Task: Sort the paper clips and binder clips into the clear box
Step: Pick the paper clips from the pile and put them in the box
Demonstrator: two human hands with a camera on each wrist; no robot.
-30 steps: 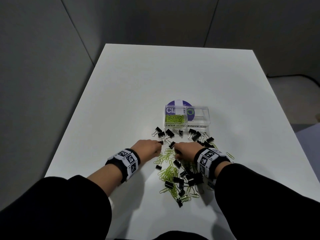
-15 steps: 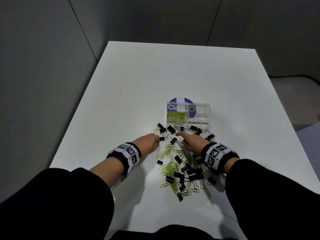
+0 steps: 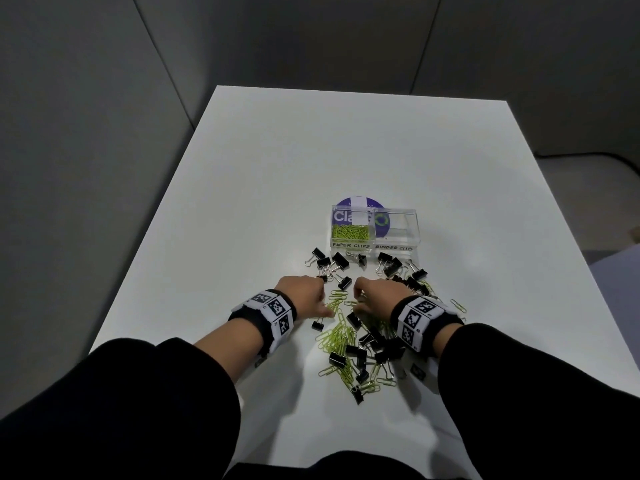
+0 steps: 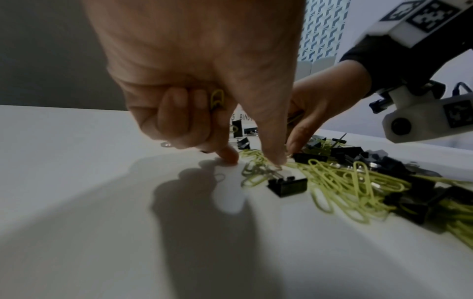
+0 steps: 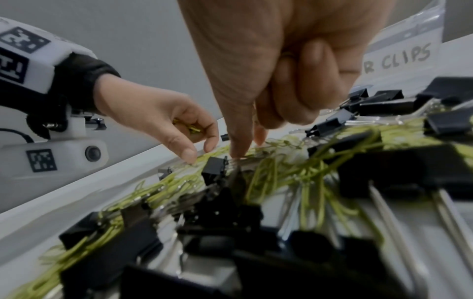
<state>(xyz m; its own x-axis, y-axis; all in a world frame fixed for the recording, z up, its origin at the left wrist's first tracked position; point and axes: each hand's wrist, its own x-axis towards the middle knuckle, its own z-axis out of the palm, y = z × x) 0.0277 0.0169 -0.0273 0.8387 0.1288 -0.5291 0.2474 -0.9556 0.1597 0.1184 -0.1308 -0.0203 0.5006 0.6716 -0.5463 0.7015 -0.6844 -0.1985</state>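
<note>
The clear box point(image 3: 414, 233) stands mid-table; its left compartment, labelled PAPER CLIPS, holds green paper clips point(image 3: 349, 232), and the right one, labelled BINDER CLIPS, looks bare. A mixed pile of green paper clips point(image 3: 337, 336) and black binder clips point(image 3: 375, 341) lies in front of it. My left hand point(image 4: 252, 159) keeps paper clips point(image 4: 217, 99) under its curled fingers while thumb and forefinger touch the pile's left edge. My right hand point(image 5: 248, 146) pinches down into the pile with its other fingers curled; something green shows in its palm.
More binder clips point(image 3: 337, 259) lie scattered just before the box. A purple round sticker point(image 3: 358, 202) shows behind and through the box. The white table point(image 3: 311, 161) stretches far beyond it, with grey partition walls around.
My right hand, reaching forward with straighter fingers half a second ago, has drawn back and curled over the pile. The left hand has hardly moved.
</note>
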